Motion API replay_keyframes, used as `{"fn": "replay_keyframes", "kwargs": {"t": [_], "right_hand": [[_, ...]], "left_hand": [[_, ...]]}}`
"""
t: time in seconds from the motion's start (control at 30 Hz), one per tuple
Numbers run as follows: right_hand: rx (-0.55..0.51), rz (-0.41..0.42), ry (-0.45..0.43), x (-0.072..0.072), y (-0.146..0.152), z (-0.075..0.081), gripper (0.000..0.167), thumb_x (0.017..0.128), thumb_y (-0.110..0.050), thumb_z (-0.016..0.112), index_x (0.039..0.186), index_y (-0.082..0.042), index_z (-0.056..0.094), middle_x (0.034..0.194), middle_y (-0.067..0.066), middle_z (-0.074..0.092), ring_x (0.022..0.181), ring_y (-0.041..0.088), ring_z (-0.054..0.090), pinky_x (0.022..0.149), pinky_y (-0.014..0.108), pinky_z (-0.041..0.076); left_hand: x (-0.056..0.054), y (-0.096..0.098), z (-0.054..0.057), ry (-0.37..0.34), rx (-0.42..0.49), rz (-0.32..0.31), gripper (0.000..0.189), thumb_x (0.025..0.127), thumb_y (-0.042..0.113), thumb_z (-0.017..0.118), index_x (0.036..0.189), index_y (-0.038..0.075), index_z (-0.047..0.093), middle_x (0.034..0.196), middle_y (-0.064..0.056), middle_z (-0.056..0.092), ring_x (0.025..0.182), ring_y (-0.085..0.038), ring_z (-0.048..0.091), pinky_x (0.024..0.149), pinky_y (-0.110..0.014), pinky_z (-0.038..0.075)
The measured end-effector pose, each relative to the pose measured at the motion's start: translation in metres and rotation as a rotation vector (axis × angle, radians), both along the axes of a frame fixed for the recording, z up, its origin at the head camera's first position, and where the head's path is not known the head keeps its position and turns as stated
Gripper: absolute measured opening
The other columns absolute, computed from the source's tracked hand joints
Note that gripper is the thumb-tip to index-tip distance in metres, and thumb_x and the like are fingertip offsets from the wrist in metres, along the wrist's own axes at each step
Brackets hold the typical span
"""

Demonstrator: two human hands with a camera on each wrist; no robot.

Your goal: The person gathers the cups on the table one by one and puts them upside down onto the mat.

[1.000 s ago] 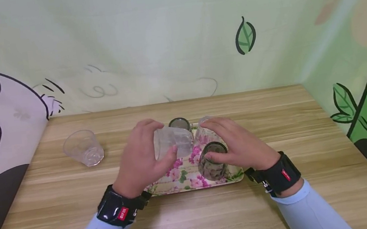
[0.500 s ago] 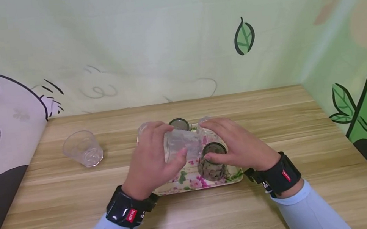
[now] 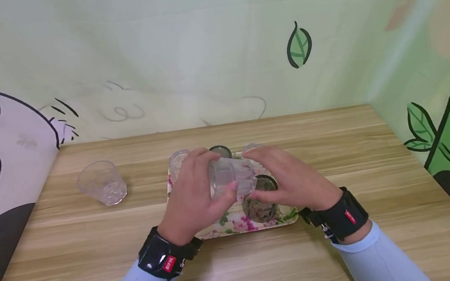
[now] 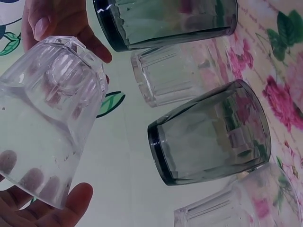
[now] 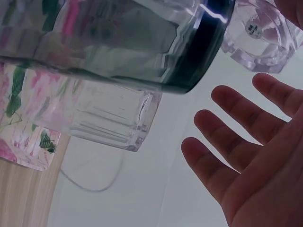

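Note:
My left hand [image 3: 195, 193] grips a clear drinking glass [image 3: 229, 177] tipped on its side above the floral tray [image 3: 215, 231]. Its faceted base points toward my right hand [image 3: 295, 178], whose fingers are spread, thumb and fingertips close around that base end. In the right wrist view the fingers [image 5: 227, 142] look extended, with the clear glass's base [image 5: 260, 38] just beyond them. Beneath my right hand, a smoky grey glass [image 3: 260, 208] stands upside down on the tray. Another grey glass [image 3: 221, 151] and clear glasses stand behind, partly hidden by the hands.
One clear glass [image 3: 104, 183] stands apart on the wooden table [image 3: 74, 252] to the left. Along the tray's back are a clear glass [image 3: 178, 160] at left and another clear glass [image 4: 170, 75] at right. A printed cloth wall [image 3: 198, 59] closes off the table's back.
My left hand has carried the clear glass rightward over the tray, its base now at my right hand's fingertips. The rear left clear glass has come into sight. My right hand stays nearly still.

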State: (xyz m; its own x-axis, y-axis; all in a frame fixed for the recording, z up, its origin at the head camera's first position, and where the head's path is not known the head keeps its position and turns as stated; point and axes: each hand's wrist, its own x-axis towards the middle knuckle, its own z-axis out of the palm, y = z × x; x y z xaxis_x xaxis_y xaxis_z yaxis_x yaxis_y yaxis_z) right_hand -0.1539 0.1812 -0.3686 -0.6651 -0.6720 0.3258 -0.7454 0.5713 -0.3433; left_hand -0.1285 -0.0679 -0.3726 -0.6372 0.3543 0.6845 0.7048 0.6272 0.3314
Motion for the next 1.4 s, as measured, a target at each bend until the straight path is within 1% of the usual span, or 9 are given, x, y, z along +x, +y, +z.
{"fn": "replay_keyframes", "kwargs": {"t": [0.17, 0.37, 0.5, 0.7, 0.87, 1.1, 1.3, 1.4], "right_hand": [[-0.009, 0.024, -0.001, 0.000, -0.002, 0.001, 0.078, 0.087, -0.046, 0.075, 0.150, -0.011, 0.043, 0.144, 0.006, 0.053, 0.135, 0.023, 0.049, 0.112, 0.043, 0.043], [-0.026, 0.036, 0.000, 0.002, -0.004, 0.000, 0.079, 0.085, -0.041, 0.078, 0.149, -0.011, 0.043, 0.139, 0.004, 0.057, 0.125, 0.018, 0.055, 0.104, 0.040, 0.049], [-0.033, 0.044, 0.004, 0.004, -0.005, 0.000, 0.079, 0.085, -0.040, 0.078, 0.149, -0.010, 0.044, 0.138, 0.004, 0.057, 0.122, 0.017, 0.056, 0.101, 0.038, 0.050], [-0.042, 0.062, -0.001, 0.006, -0.007, 0.002, 0.080, 0.087, -0.042, 0.077, 0.150, -0.007, 0.042, 0.139, 0.006, 0.057, 0.125, 0.019, 0.055, 0.103, 0.041, 0.049], [-0.055, 0.078, 0.010, 0.007, -0.006, 0.002, 0.082, 0.086, -0.042, 0.078, 0.151, -0.009, 0.041, 0.137, 0.005, 0.057, 0.124, 0.019, 0.055, 0.103, 0.040, 0.049], [-0.065, 0.098, 0.025, 0.006, -0.005, 0.001, 0.082, 0.087, -0.046, 0.074, 0.152, -0.010, 0.039, 0.139, 0.006, 0.056, 0.127, 0.020, 0.054, 0.106, 0.041, 0.047], [-0.072, 0.098, 0.011, 0.006, -0.006, 0.001, 0.080, 0.089, -0.043, 0.073, 0.153, -0.011, 0.037, 0.141, 0.005, 0.054, 0.129, 0.019, 0.052, 0.108, 0.040, 0.046], [-0.076, 0.094, 0.011, 0.006, -0.006, 0.001, 0.079, 0.091, -0.043, 0.072, 0.154, -0.012, 0.036, 0.143, 0.006, 0.054, 0.130, 0.020, 0.052, 0.108, 0.041, 0.046]], "left_hand": [[0.003, 0.004, 0.001, -0.008, -0.001, 0.002, 0.056, 0.087, 0.041, 0.061, 0.125, 0.001, 0.050, 0.121, -0.017, 0.054, 0.112, -0.030, 0.054, 0.093, -0.044, 0.051], [0.006, 0.006, 0.001, -0.036, -0.003, 0.009, 0.058, 0.087, 0.043, 0.059, 0.126, 0.001, 0.048, 0.125, -0.017, 0.053, 0.114, -0.030, 0.053, 0.094, -0.044, 0.052], [0.007, 0.006, 0.002, -0.035, -0.001, 0.002, 0.058, 0.087, 0.042, 0.060, 0.126, 0.001, 0.049, 0.125, -0.018, 0.053, 0.114, -0.030, 0.053, 0.094, -0.045, 0.052], [0.006, 0.002, 0.003, -0.027, 0.009, -0.027, 0.057, 0.088, 0.042, 0.058, 0.126, 0.001, 0.048, 0.124, -0.017, 0.053, 0.116, -0.030, 0.053, 0.099, -0.044, 0.049], [0.006, 0.000, 0.003, -0.036, 0.014, -0.042, 0.058, 0.088, 0.042, 0.058, 0.128, 0.001, 0.047, 0.126, -0.017, 0.053, 0.117, -0.029, 0.053, 0.099, -0.044, 0.050], [0.006, -0.002, 0.004, -0.030, 0.029, -0.058, 0.058, 0.088, 0.040, 0.059, 0.128, 0.000, 0.047, 0.125, -0.017, 0.053, 0.117, -0.029, 0.053, 0.100, -0.045, 0.049], [0.004, -0.004, 0.004, -0.039, 0.020, -0.079, 0.060, 0.092, 0.045, 0.054, 0.131, 0.000, 0.047, 0.127, -0.017, 0.053, 0.117, -0.029, 0.053, 0.101, -0.045, 0.047], [0.004, -0.006, 0.005, -0.046, 0.017, -0.079, 0.061, 0.094, 0.049, 0.052, 0.132, 0.001, 0.047, 0.129, -0.017, 0.052, 0.118, -0.029, 0.053, 0.101, -0.045, 0.048]]}}
